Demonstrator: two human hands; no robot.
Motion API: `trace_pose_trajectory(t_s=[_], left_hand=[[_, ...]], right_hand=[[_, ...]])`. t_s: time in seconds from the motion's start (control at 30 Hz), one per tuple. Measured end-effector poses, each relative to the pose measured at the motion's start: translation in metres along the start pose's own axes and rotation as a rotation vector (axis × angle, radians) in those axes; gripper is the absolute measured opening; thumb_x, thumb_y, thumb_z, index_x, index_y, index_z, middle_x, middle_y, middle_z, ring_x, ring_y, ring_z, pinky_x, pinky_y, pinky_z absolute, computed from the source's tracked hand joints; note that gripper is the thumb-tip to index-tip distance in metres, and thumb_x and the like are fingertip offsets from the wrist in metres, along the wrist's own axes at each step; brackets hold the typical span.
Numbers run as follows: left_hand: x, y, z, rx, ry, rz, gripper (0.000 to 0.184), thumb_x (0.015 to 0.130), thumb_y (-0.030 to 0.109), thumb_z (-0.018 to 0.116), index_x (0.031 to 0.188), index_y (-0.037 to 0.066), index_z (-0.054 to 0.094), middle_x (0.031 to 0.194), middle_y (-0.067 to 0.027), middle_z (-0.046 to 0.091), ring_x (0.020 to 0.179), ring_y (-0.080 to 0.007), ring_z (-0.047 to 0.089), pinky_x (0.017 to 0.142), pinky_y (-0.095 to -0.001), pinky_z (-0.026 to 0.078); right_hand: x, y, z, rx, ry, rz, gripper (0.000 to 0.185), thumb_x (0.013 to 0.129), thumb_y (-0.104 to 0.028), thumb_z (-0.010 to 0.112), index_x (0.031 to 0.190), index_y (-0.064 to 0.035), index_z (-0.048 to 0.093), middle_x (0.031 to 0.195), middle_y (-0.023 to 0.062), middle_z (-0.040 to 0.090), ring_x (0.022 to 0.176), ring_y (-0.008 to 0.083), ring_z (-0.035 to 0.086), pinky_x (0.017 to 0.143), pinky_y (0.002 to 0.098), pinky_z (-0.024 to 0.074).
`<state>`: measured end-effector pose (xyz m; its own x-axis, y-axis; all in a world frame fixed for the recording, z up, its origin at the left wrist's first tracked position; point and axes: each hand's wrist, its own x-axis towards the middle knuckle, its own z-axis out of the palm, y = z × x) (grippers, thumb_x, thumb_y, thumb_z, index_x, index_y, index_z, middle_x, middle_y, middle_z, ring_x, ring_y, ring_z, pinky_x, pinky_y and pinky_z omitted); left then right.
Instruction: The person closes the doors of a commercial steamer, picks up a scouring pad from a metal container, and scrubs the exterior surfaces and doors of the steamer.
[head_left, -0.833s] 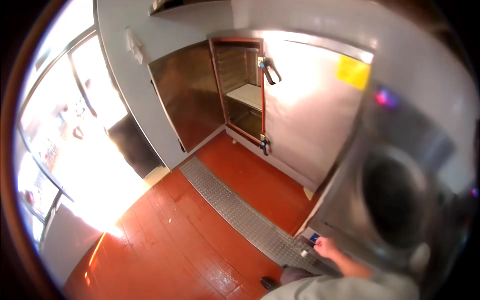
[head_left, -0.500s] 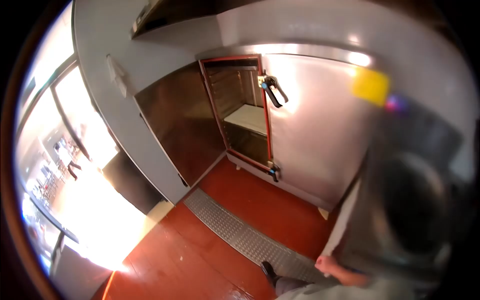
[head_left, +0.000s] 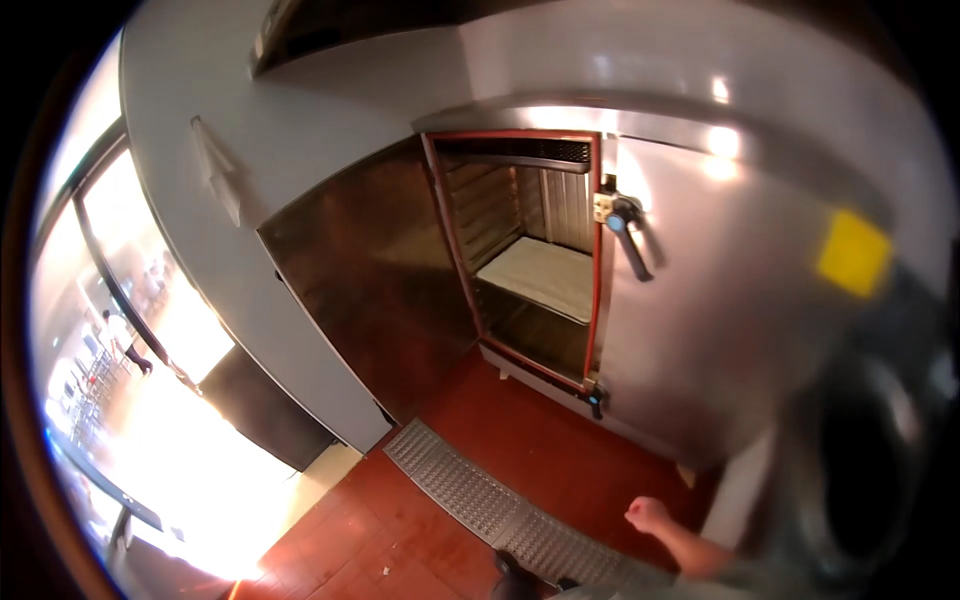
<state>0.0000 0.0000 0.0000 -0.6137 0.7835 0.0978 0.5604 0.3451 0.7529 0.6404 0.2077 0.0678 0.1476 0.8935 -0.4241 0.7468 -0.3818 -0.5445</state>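
My right hand (head_left: 648, 514) is at the lower right, its fingers curled into a loose fist with nothing visible in them. It hangs in front of the red floor (head_left: 520, 430), touching nothing. My left hand is out of view. Ahead stands a steel cabinet (head_left: 680, 350) with an open compartment framed by a red seal. Inside lies a pale flat tray or board (head_left: 545, 276). The compartment's brown metal door (head_left: 375, 290) is swung out to the left. A black-handled latch (head_left: 628, 235) sits on the cabinet's front beside the opening.
A perforated metal strip (head_left: 480, 500) crosses the floor near my dark shoe (head_left: 515, 575). To the left is a bright glazed doorway with a distant person (head_left: 125, 340) beyond it. A white cloth (head_left: 218, 170) hangs on the grey wall. A blurred steel appliance stands at the right.
My view has moved nearer the open cabinet, which appears larger. My right hand has come away from the steel edge at the right, and my foot has moved forward along the metal strip.
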Motion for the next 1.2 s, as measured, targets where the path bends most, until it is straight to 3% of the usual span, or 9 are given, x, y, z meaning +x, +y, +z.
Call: trace_pose_trajectory(t_s=[0.1,0.13,0.23,0.3,0.37,0.53,0.9,1.1,1.2], left_hand=[[0.198,0.047,0.040,-0.525,0.032,0.123,0.037,0.083,0.002,0.067,0.119,0.002,0.060,0.087,-0.0032,0.060,0.069,-0.0122,0.054,0.055,-0.0279,0.048],[0.243,0.114,0.031,-0.291,0.028,-0.137,0.054,0.083,0.008,0.070,0.134,0.001,0.053,0.102,-0.0054,0.065,0.090,-0.0150,0.061,0.079,-0.0296,0.051],[0.409,0.237,0.037,-0.347,0.164,0.065,0.061,0.088,0.016,0.074,0.141,0.003,0.046,0.118,-0.0149,0.062,0.110,-0.0246,0.060,0.089,-0.0372,0.052],[0.531,0.279,0.054,-0.660,0.061,0.162,0.069,0.090,0.017,0.072,0.148,0.002,0.038,0.137,-0.0230,0.053,0.125,-0.0305,0.054,0.100,-0.0389,0.050],[0.624,0.350,0.049,-0.728,0.129,0.160,0.072,0.091,0.017,0.072,0.150,-0.002,0.035,0.138,-0.0226,0.052,0.125,-0.0300,0.054,0.104,-0.0383,0.047],[0.809,0.437,0.052,-1.140,0.168,0.025,0.079,0.099,0.057,0.050,0.153,0.002,0.035,0.146,-0.0141,0.049,0.135,-0.0286,0.045,0.114,-0.0464,0.031],[0.682,0.471,0.068,-1.114,0.163,0.094,0.085,0.102,0.063,0.040,0.149,-0.007,0.035,0.145,-0.0160,0.049,0.128,-0.0238,0.048,0.106,-0.0374,0.036],[0.514,0.549,0.131,-1.216,-0.532,0.215,0.074,0.094,0.069,0.052,0.123,0.001,0.054,0.097,-0.0062,0.060,0.084,-0.0164,0.062,0.071,-0.0314,0.053],[0.464,0.609,0.174,-1.014,-0.799,0.562,0.072,0.096,0.066,0.049,0.119,-0.003,0.055,0.094,-0.0057,0.063,0.081,-0.0130,0.061,0.072,-0.0281,0.050]], right_hand=[[0.015,0.010,-0.002,-0.006,-0.038,0.174,0.026,0.085,-0.034,0.071,0.099,-0.0116,0.071,0.095,0.0100,0.073,0.092,0.0273,0.070,0.081,0.0411,0.0556],[0.005,-0.006,-0.015,0.008,-0.082,0.285,0.024,0.085,-0.031,0.071,0.099,-0.0108,0.071,0.094,0.0106,0.073,0.089,0.0262,0.070,0.079,0.0400,0.0557],[-0.001,0.001,-0.011,0.053,-0.089,0.467,0.018,0.087,-0.023,0.070,0.095,-0.0079,0.072,0.086,0.0112,0.072,0.077,0.0242,0.070,0.070,0.0374,0.0559],[0.024,0.135,0.058,-0.892,-0.431,-0.092,0.013,0.085,-0.019,0.071,0.089,-0.0066,0.073,0.075,0.0105,0.072,0.065,0.0242,0.069,0.062,0.0372,0.0549],[-0.074,0.014,0.011,0.930,0.117,0.130,0.048,0.081,-0.037,0.083,0.104,-0.0014,0.060,0.073,0.0048,0.063,0.061,0.0134,0.055,0.051,0.0290,0.0433],[0.008,-0.059,0.011,0.490,-0.031,0.617,0.039,0.080,-0.033,0.080,0.098,-0.0027,0.063,0.074,0.0066,0.065,0.062,0.0163,0.058,0.052,0.0315,0.0456],[0.115,-0.107,0.045,0.353,-0.118,0.640,0.020,0.079,-0.023,0.076,0.087,-0.0054,0.070,0.078,0.0106,0.069,0.065,0.0227,0.065,0.055,0.0369,0.0507],[0.190,-0.025,0.116,-0.322,-0.357,0.255,0.011,0.078,-0.018,0.073,0.080,-0.0069,0.074,0.080,0.0128,0.071,0.066,0.0261,0.069,0.057,0.0399,0.0535],[0.157,-0.108,0.056,0.603,0.173,0.572,0.008,0.081,-0.014,0.073,0.082,-0.0067,0.072,0.073,0.0138,0.068,0.061,0.0254,0.067,0.050,0.0380,0.0515]])
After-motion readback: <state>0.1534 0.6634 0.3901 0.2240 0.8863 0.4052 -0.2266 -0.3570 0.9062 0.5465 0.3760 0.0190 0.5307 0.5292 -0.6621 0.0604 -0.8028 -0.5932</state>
